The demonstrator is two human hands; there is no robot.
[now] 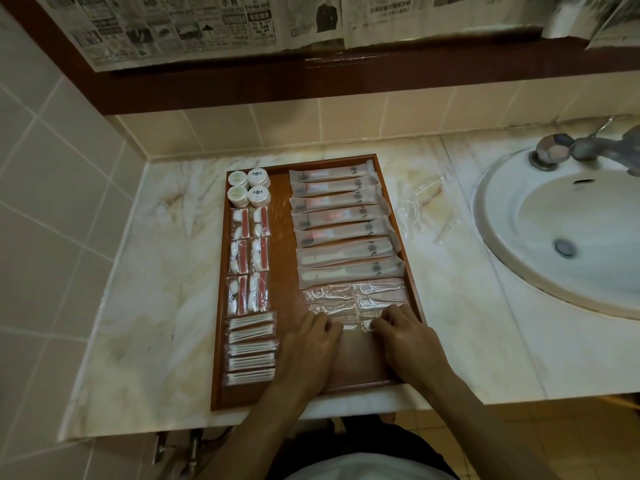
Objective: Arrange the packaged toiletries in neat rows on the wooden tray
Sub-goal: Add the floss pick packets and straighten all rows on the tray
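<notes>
We see a wooden tray on a marble counter, just left of a white sink with a metal tap; both hands work at the tray's near right part. Left hand lies knuckles up, fingers curled down onto the clear flat packets — looks like a fingertip pinch on the nearest packet's left end, though we can't tell how firm. Right hand mirrors it, fingertips curled onto the same near packet's right end; grip narrow, pinching the plastic.

Tray contents, already in rows: four round white jars at the far left corner, two by two; below them six red-and-white sachets in two columns; nearest on the left, a stack of cotton swab packs lying crosswise. Right column — seven long frosted sleeves laid crosswise, one below another, edges overlapping slightly; then the clear packets in two columns right below them.

A few loose clear packets lie on the counter between tray and sink; newspaper covers the mirror above the tiled wall.
</notes>
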